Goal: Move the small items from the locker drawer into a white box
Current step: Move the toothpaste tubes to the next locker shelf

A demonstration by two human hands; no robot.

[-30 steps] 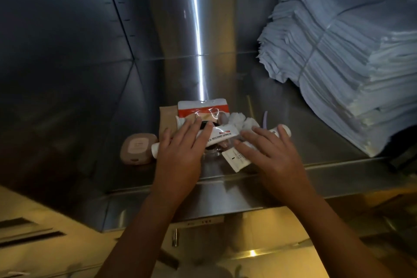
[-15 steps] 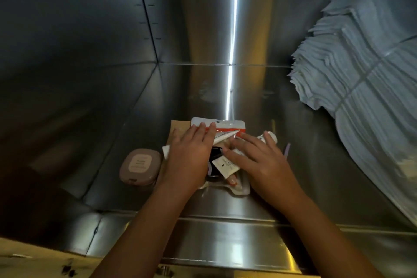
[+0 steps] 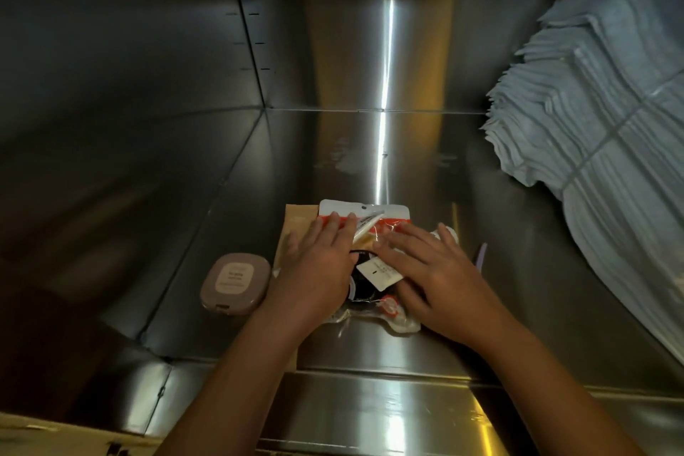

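Small items (image 3: 376,272) lie heaped on the drawer (image 3: 333,152) floor near its front edge, under both hands. Left hand (image 3: 314,270) and right hand (image 3: 436,278) rest flat on the heap, fingers straight and slightly spread, pinching nothing. They look light, thin and slippery, likely to slide apart; best scooped together from the 2 outer sides. Compact (image 3: 235,283) sits just left, rigid, easily lifted alone.

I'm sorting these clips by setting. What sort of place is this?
Likely the inside of a stainless-steel storage locker: brushed-metal walls, a tied stack of folded pale cloths at the right, and small packets beside a pink compact case.
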